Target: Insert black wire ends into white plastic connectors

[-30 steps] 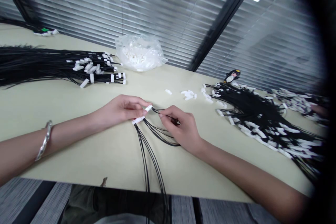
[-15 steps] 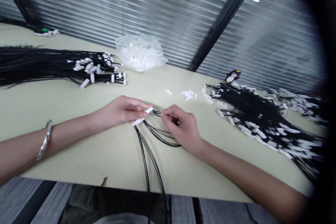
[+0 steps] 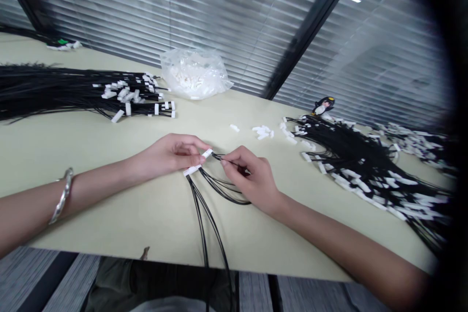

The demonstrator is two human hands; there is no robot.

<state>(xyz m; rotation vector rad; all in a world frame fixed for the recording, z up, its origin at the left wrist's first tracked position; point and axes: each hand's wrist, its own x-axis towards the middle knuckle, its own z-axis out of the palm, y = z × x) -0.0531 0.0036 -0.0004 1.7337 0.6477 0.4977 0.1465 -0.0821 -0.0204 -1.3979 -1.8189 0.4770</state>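
My left hand (image 3: 166,156) pinches a long white connector (image 3: 198,162) just above the pale table (image 3: 109,214). Thin black wires (image 3: 204,209) run from the connector down over the table's front edge. My right hand (image 3: 252,180) is closed in a pinch on one black wire end (image 3: 219,157) right beside the connector's far end. A silver bangle (image 3: 62,195) sits on my left wrist.
A long bundle of black wires with white connectors (image 3: 73,92) lies at the back left. A clear bag of white parts (image 3: 193,75) stands behind it. Loose white connectors (image 3: 261,131) lie mid-table. A big heap of wired connectors (image 3: 365,165) fills the right, with a small penguin figure (image 3: 323,105).
Almost nothing has moved. My right hand has crept slightly left toward the connector with the wire end.
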